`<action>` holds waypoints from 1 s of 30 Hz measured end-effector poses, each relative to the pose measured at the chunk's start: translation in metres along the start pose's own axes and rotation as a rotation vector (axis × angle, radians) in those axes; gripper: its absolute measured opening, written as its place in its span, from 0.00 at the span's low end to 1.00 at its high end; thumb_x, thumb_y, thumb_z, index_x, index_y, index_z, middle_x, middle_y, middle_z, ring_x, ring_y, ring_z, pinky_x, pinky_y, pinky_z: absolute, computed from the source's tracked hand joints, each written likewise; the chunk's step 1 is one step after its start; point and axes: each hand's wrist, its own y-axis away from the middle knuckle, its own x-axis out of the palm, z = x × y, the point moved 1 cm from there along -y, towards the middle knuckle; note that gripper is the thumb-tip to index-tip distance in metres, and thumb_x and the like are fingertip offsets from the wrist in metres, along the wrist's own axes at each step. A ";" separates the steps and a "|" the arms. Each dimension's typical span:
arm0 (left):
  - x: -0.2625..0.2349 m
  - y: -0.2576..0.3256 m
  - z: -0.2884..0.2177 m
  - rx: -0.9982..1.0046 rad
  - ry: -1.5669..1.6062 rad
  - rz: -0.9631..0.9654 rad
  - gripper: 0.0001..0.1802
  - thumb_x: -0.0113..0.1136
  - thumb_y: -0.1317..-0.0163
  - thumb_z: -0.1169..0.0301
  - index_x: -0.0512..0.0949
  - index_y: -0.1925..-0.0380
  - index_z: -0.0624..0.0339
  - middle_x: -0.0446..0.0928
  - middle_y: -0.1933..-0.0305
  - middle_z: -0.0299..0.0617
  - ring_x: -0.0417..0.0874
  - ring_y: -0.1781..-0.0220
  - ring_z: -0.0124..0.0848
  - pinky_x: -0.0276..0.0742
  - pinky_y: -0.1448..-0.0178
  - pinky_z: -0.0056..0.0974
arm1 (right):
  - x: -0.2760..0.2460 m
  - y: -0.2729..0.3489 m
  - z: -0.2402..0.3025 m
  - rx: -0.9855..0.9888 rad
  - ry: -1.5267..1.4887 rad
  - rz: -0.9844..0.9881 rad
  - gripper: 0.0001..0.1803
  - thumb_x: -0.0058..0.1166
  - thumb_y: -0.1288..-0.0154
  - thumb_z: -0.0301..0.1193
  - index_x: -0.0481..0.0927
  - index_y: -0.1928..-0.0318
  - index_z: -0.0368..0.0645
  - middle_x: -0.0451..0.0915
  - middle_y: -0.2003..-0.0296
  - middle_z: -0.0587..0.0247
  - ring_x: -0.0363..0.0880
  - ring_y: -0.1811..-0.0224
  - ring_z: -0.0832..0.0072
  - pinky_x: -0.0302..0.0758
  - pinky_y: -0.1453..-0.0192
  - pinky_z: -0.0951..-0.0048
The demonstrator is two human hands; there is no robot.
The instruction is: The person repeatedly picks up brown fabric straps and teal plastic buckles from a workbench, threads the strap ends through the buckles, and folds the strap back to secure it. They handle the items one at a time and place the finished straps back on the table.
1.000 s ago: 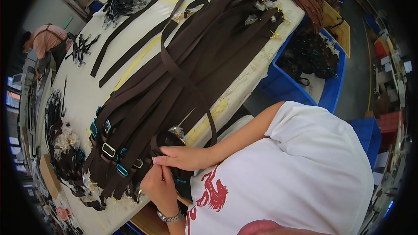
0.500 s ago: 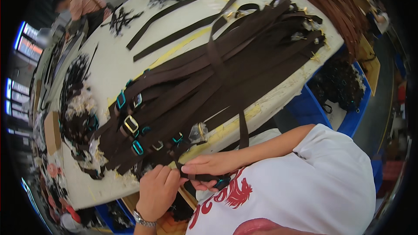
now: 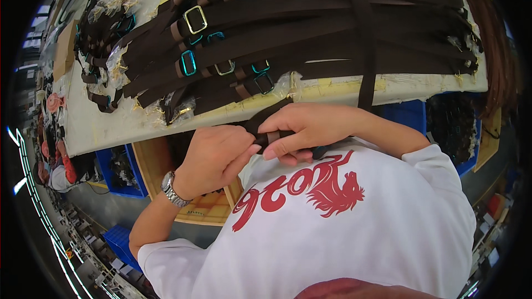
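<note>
1. Pinching tight now: left hand (image 3: 213, 158), fingers curled right in, has hold of a dark brown strap (image 3: 267, 115).
2. And the right hand (image 3: 307, 130) grips it too, thumb against bent fingers, hardly any gap.
3. Strap sits right between them, neither hand nearer, just off the table (image 3: 83, 127); a length slants up and rightward past the right knuckles.
4. Beyond, the strap bundle (image 3: 310, 33) lies lengthwise, left to right!
</note>
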 end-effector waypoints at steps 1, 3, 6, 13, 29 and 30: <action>0.003 0.008 -0.001 -0.112 0.078 -0.062 0.08 0.67 0.30 0.73 0.80 0.69 0.62 0.76 0.75 0.41 0.76 0.75 0.38 0.70 0.70 0.41 | -0.003 0.002 0.005 -0.015 0.175 -0.022 0.20 0.56 0.15 0.44 0.82 0.51 0.36 0.85 0.71 0.64 0.78 0.76 0.78 0.79 0.64 0.69; 0.013 0.017 0.003 -0.469 0.410 -0.258 0.15 0.61 0.23 0.72 0.82 0.72 0.65 0.76 0.79 0.36 0.69 0.80 0.25 0.66 0.72 0.34 | -0.007 0.002 0.004 -0.063 0.173 -0.129 0.19 0.57 0.15 0.43 0.82 0.48 0.37 0.86 0.69 0.65 0.82 0.71 0.78 0.79 0.59 0.67; 0.025 0.021 0.007 -0.737 0.874 -0.350 0.17 0.60 0.19 0.68 0.84 0.70 0.67 0.78 0.77 0.32 0.70 0.76 0.16 0.65 0.71 0.30 | -0.005 0.002 -0.001 -0.095 0.264 -0.235 0.19 0.60 0.19 0.43 0.81 0.43 0.39 0.88 0.61 0.62 0.86 0.63 0.70 0.80 0.54 0.64; 0.020 0.039 -0.013 -0.608 0.711 -0.509 0.17 0.60 0.20 0.71 0.85 0.69 0.69 0.81 0.75 0.35 0.73 0.77 0.17 0.65 0.73 0.27 | 0.016 0.022 0.009 -0.041 0.365 -0.578 0.25 0.71 0.29 0.35 0.74 0.39 0.42 0.87 0.51 0.56 0.88 0.53 0.58 0.82 0.49 0.59; 0.001 0.046 -0.027 -0.391 0.278 -0.483 0.13 0.59 0.22 0.67 0.85 0.58 0.69 0.86 0.61 0.46 0.87 0.60 0.35 0.82 0.53 0.39 | 0.024 0.018 -0.004 -0.253 0.395 -0.377 0.13 0.70 0.28 0.30 0.81 0.52 0.37 0.84 0.54 0.54 0.84 0.52 0.52 0.79 0.48 0.56; -0.006 0.039 -0.024 -0.290 0.096 -0.565 0.13 0.60 0.23 0.67 0.86 0.57 0.68 0.87 0.58 0.48 0.89 0.55 0.40 0.83 0.47 0.42 | 0.023 0.020 -0.002 -0.257 0.398 -0.357 0.13 0.70 0.28 0.29 0.81 0.52 0.36 0.85 0.52 0.55 0.85 0.51 0.53 0.80 0.47 0.58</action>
